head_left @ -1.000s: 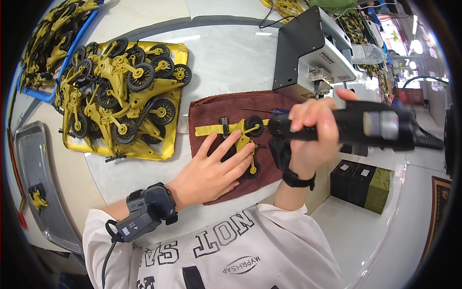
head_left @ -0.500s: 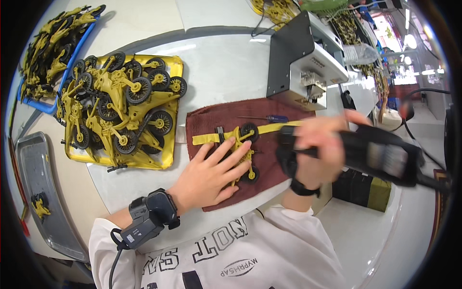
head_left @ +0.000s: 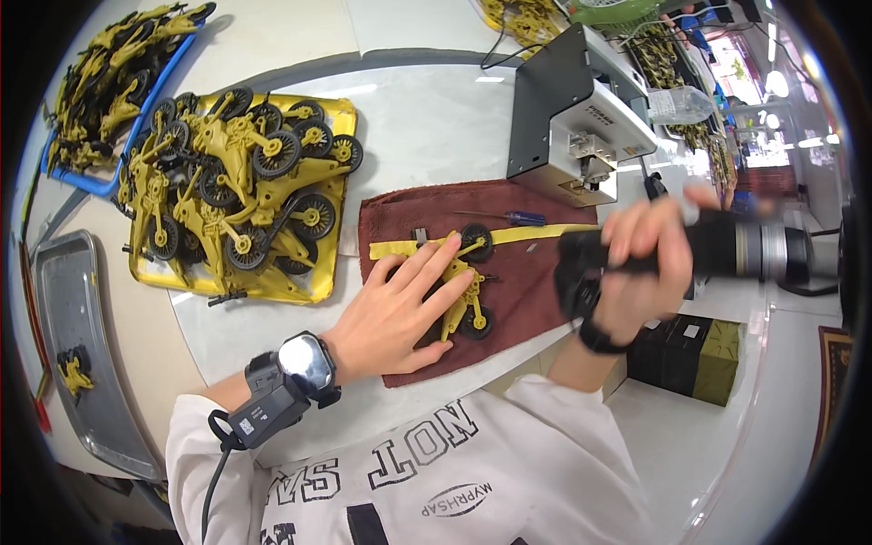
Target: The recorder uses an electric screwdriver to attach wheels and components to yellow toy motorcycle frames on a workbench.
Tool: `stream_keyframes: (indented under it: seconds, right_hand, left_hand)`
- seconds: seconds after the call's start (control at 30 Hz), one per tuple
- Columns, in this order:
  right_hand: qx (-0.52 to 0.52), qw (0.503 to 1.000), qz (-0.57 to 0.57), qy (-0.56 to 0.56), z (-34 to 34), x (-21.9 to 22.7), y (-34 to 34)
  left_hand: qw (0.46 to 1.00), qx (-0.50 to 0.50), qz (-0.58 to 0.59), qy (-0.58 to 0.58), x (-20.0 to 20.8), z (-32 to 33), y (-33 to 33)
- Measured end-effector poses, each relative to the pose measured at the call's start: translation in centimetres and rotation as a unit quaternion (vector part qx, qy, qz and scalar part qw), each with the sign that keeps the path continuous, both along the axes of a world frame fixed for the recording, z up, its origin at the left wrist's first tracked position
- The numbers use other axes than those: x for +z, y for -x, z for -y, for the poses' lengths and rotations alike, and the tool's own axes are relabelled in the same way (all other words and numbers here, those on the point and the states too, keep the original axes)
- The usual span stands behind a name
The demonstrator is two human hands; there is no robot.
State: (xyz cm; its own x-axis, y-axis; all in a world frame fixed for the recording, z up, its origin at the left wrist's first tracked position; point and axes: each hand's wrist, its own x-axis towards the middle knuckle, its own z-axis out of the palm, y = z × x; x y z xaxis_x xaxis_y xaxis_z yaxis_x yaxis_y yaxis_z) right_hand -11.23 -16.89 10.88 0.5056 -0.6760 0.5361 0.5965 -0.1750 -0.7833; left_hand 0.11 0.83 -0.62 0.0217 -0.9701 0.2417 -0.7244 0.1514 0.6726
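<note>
My left hand (head_left: pixel 400 313) lies with its fingers stretched out over a yellow toy motorcycle (head_left: pixel 464 289), pressing it onto a maroon cloth (head_left: pixel 536 283). Two black wheels show beyond the fingers; part of the body is hidden beneath them. My right hand (head_left: pixel 647 265) is wrapped round a black corded power tool (head_left: pixel 722 245) with a silver band, raised at the cloth's right side. Motion blurs it, and I cannot make out its tip. Under the toy's upper end runs a yellow strip (head_left: pixel 536 232). A blue-handled screwdriver (head_left: pixel 525 218) rests on the cloth beyond it.
A yellow tray (head_left: pixel 320 289) heaped with toy motorcycles stands to the left, a blue tray (head_left: pixel 94 184) of more behind it. At far left lies a grey metal tray (head_left: pixel 104 400). A black-and-white machine (head_left: pixel 581 127) stands beyond the cloth, near a plastic bottle (head_left: pixel 679 105).
My right hand has moved to the right with the power tool, whose cable end has swung upward in the picture. My left hand stays on the toy motorcycle. The whole view has shifted slightly.
</note>
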Motion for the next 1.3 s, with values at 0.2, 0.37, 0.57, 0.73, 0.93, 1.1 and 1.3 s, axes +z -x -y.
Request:
stream_keyframes:
  seconds: [0.2,0.37,0.57,0.73,0.93,1.1,1.3]
  right_hand:
    - [0.187,0.965,-0.076,0.164,-4.9,-0.5,2.6]
    - [0.221,0.961,-0.079,0.143,-5.7,-1.3,2.9]
    - [0.155,0.972,-0.072,0.160,-5.8,-2.6,3.4]
    - [-0.035,0.996,-0.021,0.080,-5.7,-2.7,1.3]
    - [-0.042,0.997,-0.041,0.055,-4.8,-4.2,0.3]
    - [0.034,0.995,-0.079,0.052,-4.1,-4.3,0.0]
    - [0.038,0.993,-0.066,0.092,-5.1,-4.7,0.4]
  left_hand:
    - [1.000,0.001,0.020,0.011,0.4,-0.1,0.0]
    - [1.000,0.009,0.021,-0.012,0.6,0.0,-0.2]
    - [0.999,0.019,0.047,-0.005,0.0,0.1,-0.1]
    - [0.999,0.020,0.046,-0.019,0.4,0.2,-0.2]
    - [0.998,0.021,0.044,-0.028,0.4,0.4,-0.3]
    - [0.998,0.016,0.061,-0.019,0.6,0.5,-0.5]
    - [0.996,0.016,0.078,-0.029,0.2,0.5,-0.5]
